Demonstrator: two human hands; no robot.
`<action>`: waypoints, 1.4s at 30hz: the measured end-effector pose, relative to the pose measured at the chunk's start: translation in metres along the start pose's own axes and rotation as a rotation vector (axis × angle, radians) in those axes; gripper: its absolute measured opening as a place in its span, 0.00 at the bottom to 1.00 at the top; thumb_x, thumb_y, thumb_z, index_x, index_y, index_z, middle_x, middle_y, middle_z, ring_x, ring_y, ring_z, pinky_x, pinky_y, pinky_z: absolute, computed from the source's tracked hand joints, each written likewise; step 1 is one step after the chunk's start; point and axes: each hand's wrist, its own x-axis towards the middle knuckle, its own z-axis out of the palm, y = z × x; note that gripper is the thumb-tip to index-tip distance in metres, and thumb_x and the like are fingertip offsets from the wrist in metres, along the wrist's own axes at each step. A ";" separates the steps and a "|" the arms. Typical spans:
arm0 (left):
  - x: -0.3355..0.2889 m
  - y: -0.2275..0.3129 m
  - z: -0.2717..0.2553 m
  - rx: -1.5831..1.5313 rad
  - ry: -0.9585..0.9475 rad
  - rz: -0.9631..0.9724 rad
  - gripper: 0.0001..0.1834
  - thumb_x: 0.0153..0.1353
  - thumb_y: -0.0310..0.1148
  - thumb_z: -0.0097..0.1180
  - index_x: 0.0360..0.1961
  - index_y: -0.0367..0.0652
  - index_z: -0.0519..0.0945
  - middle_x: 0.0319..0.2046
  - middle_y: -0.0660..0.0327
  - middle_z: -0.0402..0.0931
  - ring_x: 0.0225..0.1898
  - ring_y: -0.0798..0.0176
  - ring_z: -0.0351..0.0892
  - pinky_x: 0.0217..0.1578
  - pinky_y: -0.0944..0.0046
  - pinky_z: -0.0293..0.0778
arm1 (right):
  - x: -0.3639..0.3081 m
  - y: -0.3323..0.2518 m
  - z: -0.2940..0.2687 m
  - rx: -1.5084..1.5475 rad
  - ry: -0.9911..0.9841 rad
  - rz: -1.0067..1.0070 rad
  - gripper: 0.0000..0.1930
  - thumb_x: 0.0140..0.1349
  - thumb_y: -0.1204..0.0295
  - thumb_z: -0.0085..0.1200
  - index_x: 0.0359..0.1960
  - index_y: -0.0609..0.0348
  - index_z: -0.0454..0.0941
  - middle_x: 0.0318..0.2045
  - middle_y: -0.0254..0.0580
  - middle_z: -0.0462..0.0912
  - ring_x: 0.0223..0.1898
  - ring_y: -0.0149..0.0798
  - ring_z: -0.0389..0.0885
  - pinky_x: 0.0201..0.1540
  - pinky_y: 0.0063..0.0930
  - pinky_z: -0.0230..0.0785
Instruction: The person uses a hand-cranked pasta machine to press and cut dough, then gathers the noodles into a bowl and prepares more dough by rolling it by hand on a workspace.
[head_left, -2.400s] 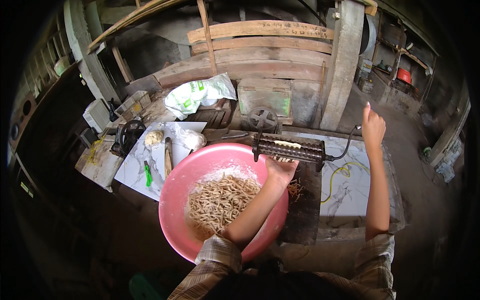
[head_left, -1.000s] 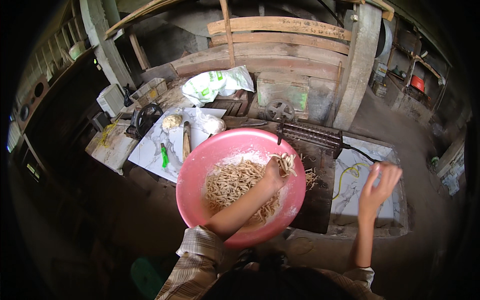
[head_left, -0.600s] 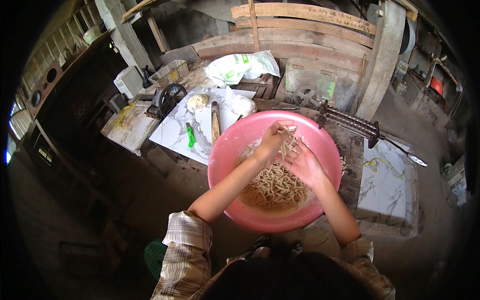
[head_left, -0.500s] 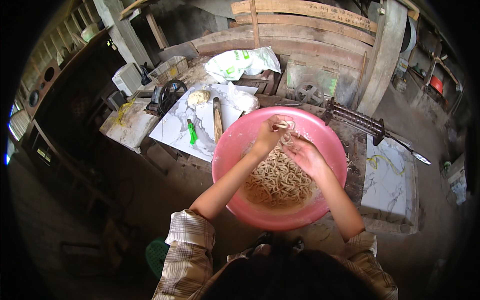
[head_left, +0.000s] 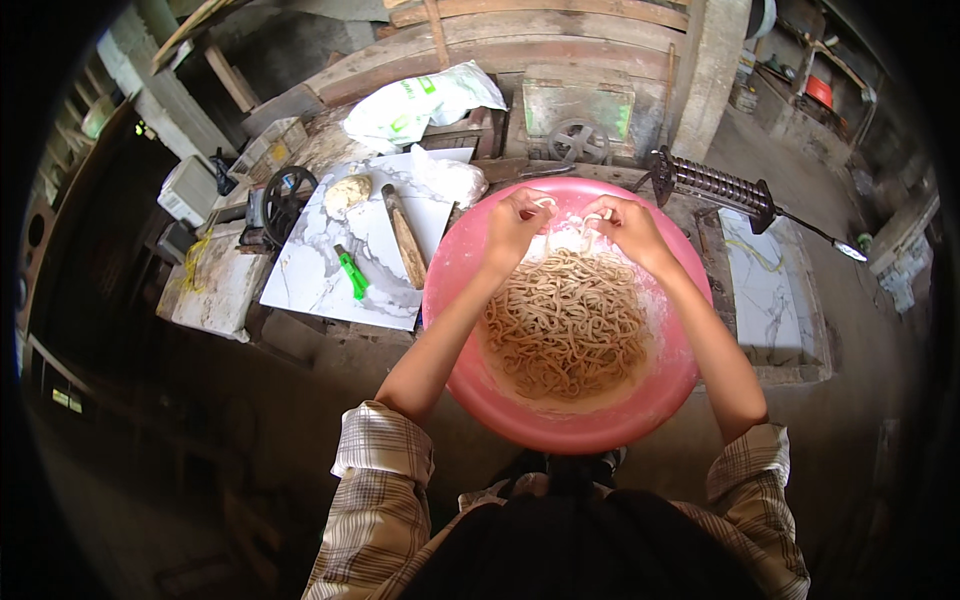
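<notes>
A large pink basin (head_left: 464,385) holds a heap of pale brown dough strands (head_left: 565,325), with white flour dusted along the far side. Above the heap's far edge, my left hand (head_left: 513,228) is closed in a pinch on a short dough strand (head_left: 544,202). Level with it and a little to the right, my right hand (head_left: 632,230) pinches another dough strand (head_left: 597,216). A gap separates the two hands, and floury bits show below them. Whether the two held strands are joined cannot be made out.
Left of the basin, a marbled board (head_left: 300,262) carries a dough lump (head_left: 347,194), a green cutter knife (head_left: 351,272), a wooden stick (head_left: 404,238) and a clear plastic bag (head_left: 446,176). A ridged roller with a handle (head_left: 715,188) lies to the right. A white sack (head_left: 425,105) lies behind.
My hands have moved apart sideways, the right one farther right, each with a strand in its fingertips. The view has shifted, so the table things sit farther left and higher.
</notes>
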 end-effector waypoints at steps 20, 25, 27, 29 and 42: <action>-0.070 0.056 0.012 0.470 -0.472 -0.035 0.08 0.60 0.31 0.55 0.33 0.37 0.80 0.24 0.58 0.81 0.29 0.70 0.80 0.34 0.68 0.74 | -0.080 -0.045 -0.013 -0.259 -0.223 -0.035 0.16 0.52 0.90 0.42 0.37 0.64 0.79 0.31 0.47 0.83 0.30 0.35 0.81 0.35 0.30 0.74; -0.104 0.042 0.013 0.434 -0.483 0.049 0.07 0.59 0.30 0.55 0.36 0.39 0.81 0.29 0.56 0.81 0.30 0.70 0.81 0.34 0.67 0.74 | -0.114 -0.037 -0.009 -0.064 -0.280 -0.044 0.17 0.54 0.90 0.42 0.41 0.63 0.78 0.32 0.43 0.83 0.32 0.33 0.81 0.36 0.27 0.73; -0.120 0.049 0.016 0.607 -0.420 0.017 0.08 0.59 0.29 0.55 0.38 0.39 0.80 0.28 0.57 0.80 0.29 0.69 0.81 0.34 0.67 0.75 | -0.127 -0.037 -0.012 -0.043 -0.259 -0.080 0.17 0.54 0.90 0.42 0.41 0.63 0.78 0.33 0.43 0.83 0.34 0.33 0.81 0.37 0.27 0.73; -0.136 0.074 0.016 0.719 -0.336 -0.043 0.08 0.60 0.29 0.54 0.39 0.39 0.80 0.28 0.57 0.80 0.28 0.68 0.81 0.33 0.66 0.75 | -0.137 -0.048 -0.026 -0.219 -0.225 -0.016 0.16 0.56 0.89 0.41 0.42 0.63 0.77 0.38 0.43 0.82 0.39 0.33 0.80 0.41 0.27 0.72; -0.528 -0.098 -0.101 0.416 1.054 -0.552 0.13 0.62 0.34 0.56 0.36 0.40 0.65 0.24 0.61 0.69 0.23 0.67 0.70 0.27 0.65 0.71 | -0.482 0.233 0.062 -0.401 0.918 0.157 0.19 0.66 0.55 0.46 0.37 0.62 0.75 0.24 0.38 0.73 0.24 0.35 0.69 0.28 0.30 0.64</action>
